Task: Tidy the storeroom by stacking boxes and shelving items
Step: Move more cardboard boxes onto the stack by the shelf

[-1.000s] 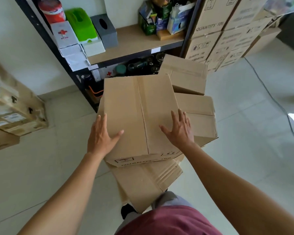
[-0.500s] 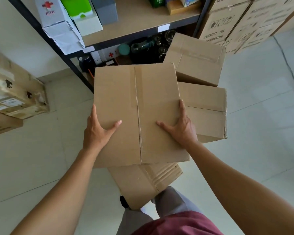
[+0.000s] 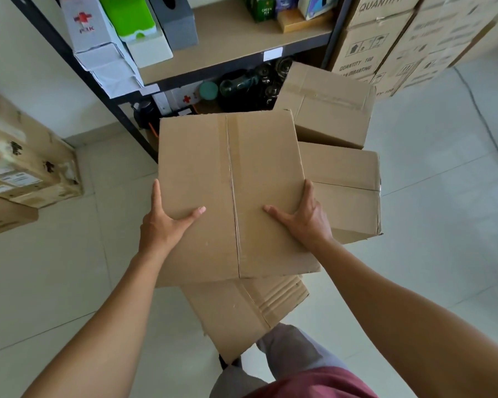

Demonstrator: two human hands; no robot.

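A floor (image 3: 443, 225) of large, pale, glossy tiles with thin grout lines fills most of the view. A white wall (image 3: 35, 90) rises at the upper left, with a slightly darker skirting (image 3: 98, 133) along its foot. At the right a thin dark cable (image 3: 478, 112) curves across the tiles. At the bottom edge are a maroon shirt (image 3: 314, 383) and light grey trousers (image 3: 293, 351), and just left of the trouser leg a dark shoe (image 3: 226, 363), mostly hidden

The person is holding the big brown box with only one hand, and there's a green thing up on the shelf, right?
Not with one hand: the head view shows both the left hand and the right hand gripping the big brown box, one on each side. The green thing is up on the shelf, as you said.
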